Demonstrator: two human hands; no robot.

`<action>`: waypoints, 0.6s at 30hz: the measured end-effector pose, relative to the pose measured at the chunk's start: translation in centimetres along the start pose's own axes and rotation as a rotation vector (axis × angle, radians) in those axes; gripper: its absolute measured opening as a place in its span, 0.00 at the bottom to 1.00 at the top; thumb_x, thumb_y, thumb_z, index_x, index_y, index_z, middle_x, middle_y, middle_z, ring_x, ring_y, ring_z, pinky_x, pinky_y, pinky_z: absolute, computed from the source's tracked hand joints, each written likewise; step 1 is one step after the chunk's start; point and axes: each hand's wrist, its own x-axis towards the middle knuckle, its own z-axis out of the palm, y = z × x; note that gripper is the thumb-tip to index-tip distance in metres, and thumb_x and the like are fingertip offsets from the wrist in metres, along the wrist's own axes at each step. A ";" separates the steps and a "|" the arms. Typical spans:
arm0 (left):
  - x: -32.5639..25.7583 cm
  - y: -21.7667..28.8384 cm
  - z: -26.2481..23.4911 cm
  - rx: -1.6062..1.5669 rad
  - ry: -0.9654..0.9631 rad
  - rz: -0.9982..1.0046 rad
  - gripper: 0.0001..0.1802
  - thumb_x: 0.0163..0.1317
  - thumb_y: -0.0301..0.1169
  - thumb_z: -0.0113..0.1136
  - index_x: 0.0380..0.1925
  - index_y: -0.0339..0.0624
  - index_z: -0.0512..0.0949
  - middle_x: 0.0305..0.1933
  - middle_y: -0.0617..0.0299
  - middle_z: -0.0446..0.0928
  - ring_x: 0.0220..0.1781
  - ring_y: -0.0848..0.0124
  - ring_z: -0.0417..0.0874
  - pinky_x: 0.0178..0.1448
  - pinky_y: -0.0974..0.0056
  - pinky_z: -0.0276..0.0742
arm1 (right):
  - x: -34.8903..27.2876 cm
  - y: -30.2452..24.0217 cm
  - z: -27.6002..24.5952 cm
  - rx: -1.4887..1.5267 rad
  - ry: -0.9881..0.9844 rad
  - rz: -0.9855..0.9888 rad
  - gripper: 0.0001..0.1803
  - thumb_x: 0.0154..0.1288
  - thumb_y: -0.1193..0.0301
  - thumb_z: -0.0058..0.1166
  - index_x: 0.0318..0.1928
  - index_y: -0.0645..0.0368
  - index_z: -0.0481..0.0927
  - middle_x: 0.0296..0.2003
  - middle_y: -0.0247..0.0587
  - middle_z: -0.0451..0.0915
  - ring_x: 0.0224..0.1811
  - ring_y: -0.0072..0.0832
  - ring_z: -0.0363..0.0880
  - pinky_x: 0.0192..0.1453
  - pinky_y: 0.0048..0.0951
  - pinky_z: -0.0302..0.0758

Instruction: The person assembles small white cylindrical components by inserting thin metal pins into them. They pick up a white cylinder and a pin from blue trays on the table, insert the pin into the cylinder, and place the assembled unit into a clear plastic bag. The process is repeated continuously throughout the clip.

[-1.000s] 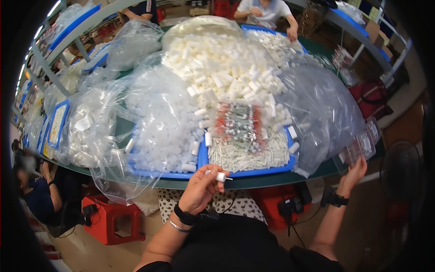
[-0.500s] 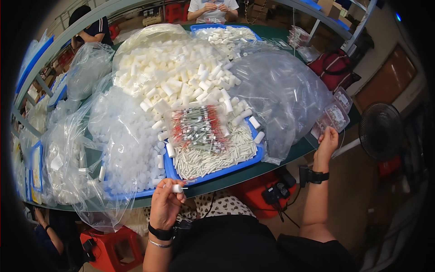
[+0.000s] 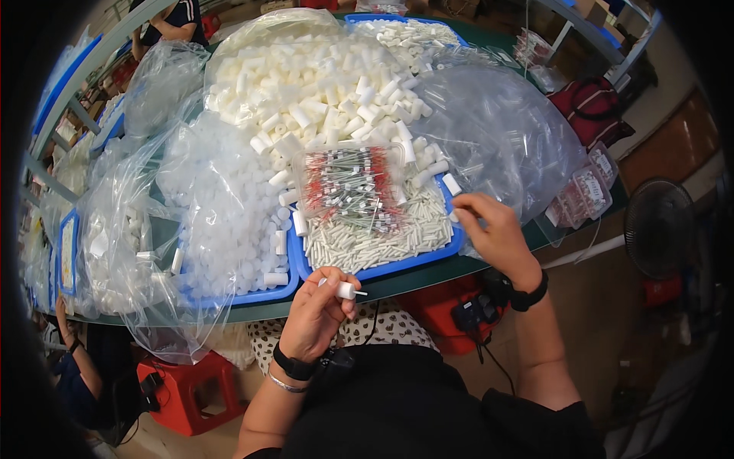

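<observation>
My left hand [image 3: 312,315], near the table's front edge, is closed on a white cylinder [image 3: 345,291] with a thin pale pin sticking out of its right end. My right hand [image 3: 493,233] is at the right rim of the blue tray [image 3: 367,274]. Its thumb and forefinger are closed round another white cylinder [image 3: 454,217], mostly covered by the fingers. One more white cylinder [image 3: 452,184] lies just beyond them. Many thin white sticks [image 3: 378,243] fill the tray. On top sits a clear box of red-tipped wire-like parts [image 3: 348,187].
Behind the tray, a large open bag of cream cylinders [image 3: 306,84] covers the table. A clear bag of whitish discs [image 3: 222,206] lies left, another plastic bag [image 3: 505,130] right. A black fan [image 3: 659,228] stands beyond the right edge, and a red stool [image 3: 191,394] below left.
My right hand has come left from the clear boxes to the tray's right rim and taken hold of a cylinder there. My left hand still grips its cylinder. The view has shifted.
</observation>
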 end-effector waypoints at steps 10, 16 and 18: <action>-0.9 0.5 -0.2 0.019 0.119 0.029 0.16 0.70 0.34 0.51 0.53 0.38 0.67 0.39 0.58 0.77 0.29 0.75 0.71 0.35 0.68 0.70 | 4.8 8.6 0.8 -0.961 -0.052 -0.010 0.09 0.56 0.75 0.55 0.39 0.59 0.75 0.36 0.44 0.76 0.40 0.39 0.81 0.40 0.37 0.78; -0.8 0.4 -1.4 -0.006 0.059 0.039 0.15 0.71 0.34 0.49 0.50 0.34 0.71 0.44 0.55 0.77 0.33 0.74 0.72 0.40 0.68 0.71 | 5.8 8.0 0.7 -0.814 -0.032 -0.037 0.12 0.56 0.73 0.58 0.42 0.57 0.76 0.40 0.43 0.76 0.41 0.41 0.80 0.41 0.39 0.77; -0.7 0.7 -1.6 -0.012 0.048 0.049 0.15 0.72 0.35 0.48 0.48 0.33 0.72 0.45 0.55 0.76 0.34 0.75 0.72 0.41 0.68 0.71 | 5.6 6.9 0.8 -0.687 0.037 -0.050 0.13 0.58 0.73 0.57 0.44 0.58 0.77 0.43 0.44 0.77 0.42 0.43 0.80 0.43 0.40 0.77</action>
